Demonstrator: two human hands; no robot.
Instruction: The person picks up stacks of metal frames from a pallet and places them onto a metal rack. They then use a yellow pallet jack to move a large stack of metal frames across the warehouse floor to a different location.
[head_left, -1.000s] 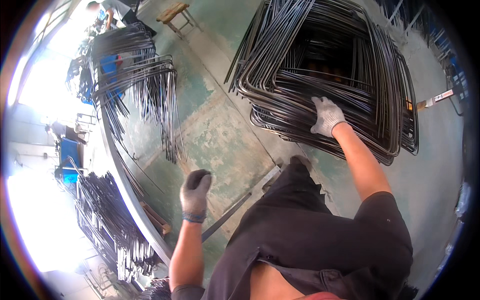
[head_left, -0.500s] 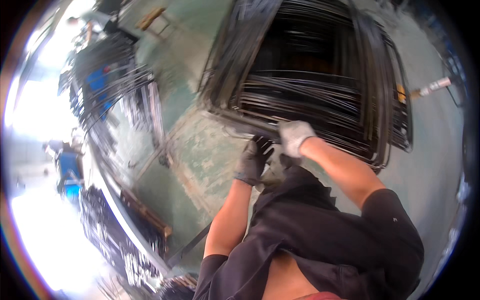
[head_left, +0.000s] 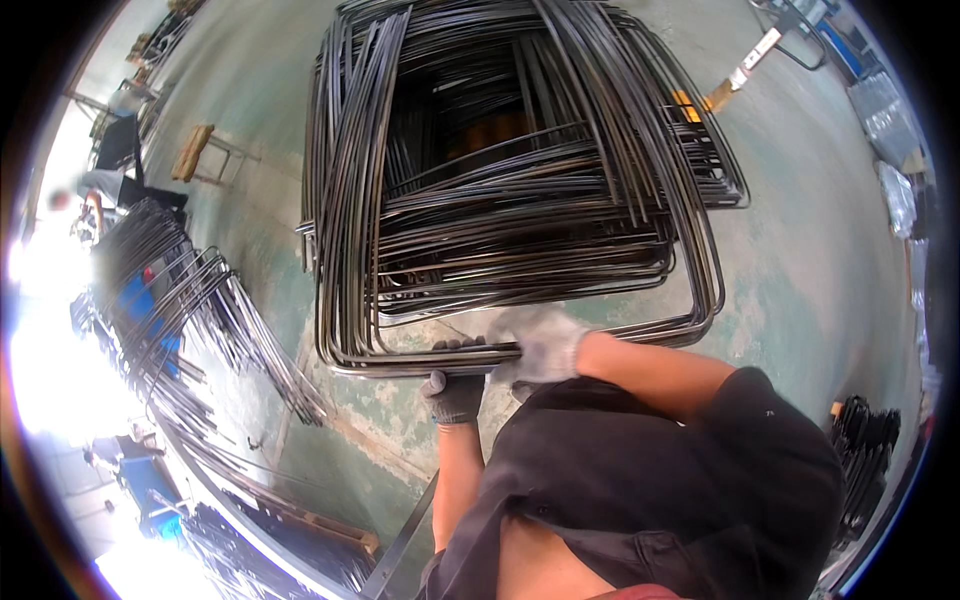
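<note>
We see both gloved hands closed on the near edge of the rod frames (head_left: 500, 200), a tall stack lying on the floor (head_left: 800, 260). The left hand (head_left: 455, 385) grips from below, the right hand (head_left: 540, 340) just beside it on top.

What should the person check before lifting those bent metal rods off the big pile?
1. Left hand gloved and on the near edge of the stack of bent steel rod frames: ok.
2. Right hand gloved and on the same edge: ok.
3. Grip takes only the top frame: cannot tell, many rods lie close together.
4. Rods free of tangles: not ok, they cross and overlap.
5. Floor beside the stack free for stepping: ok on the right; on the left, another rod bundle lies near.
</note>
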